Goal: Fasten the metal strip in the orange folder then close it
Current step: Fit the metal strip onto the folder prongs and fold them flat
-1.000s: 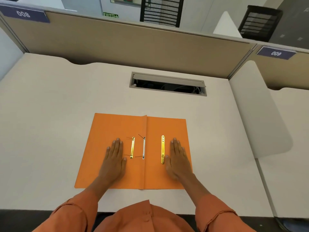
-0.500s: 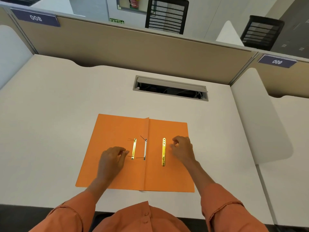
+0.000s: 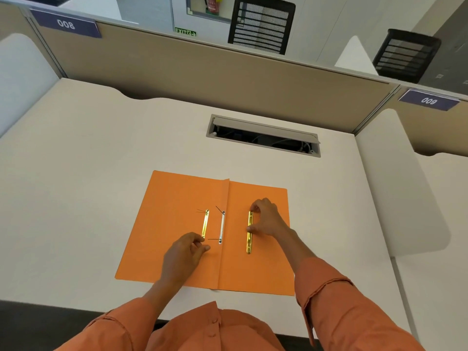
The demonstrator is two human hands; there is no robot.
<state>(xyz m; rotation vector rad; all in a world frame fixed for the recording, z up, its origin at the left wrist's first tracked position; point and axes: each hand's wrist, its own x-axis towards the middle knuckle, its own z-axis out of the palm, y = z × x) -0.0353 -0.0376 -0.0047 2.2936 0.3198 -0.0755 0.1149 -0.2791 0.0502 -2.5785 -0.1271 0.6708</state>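
Both hands are now off their earlier flat rest and curling. Right hand (image 3: 268,219) is pinching the loose gold strip (image 3: 250,231) between thumb and forefinger. Left hand (image 3: 183,254) is touching the fastener bar (image 3: 205,223), fingers half-curled, holding nothing. Orange folder (image 3: 177,198) is lying open on the desk (image 3: 76,173).

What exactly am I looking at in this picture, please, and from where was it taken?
A camera worn on a person's head looks down at a pale desk. On it an orange folder lies open. Three metal strips lie on it: a gold strip and a silver strip left of the fold, and a loose gold strip on the right half. The right hand pinches that loose strip; the left hand rests its fingertips by the left gold strip's near end, gripping nothing clearly.
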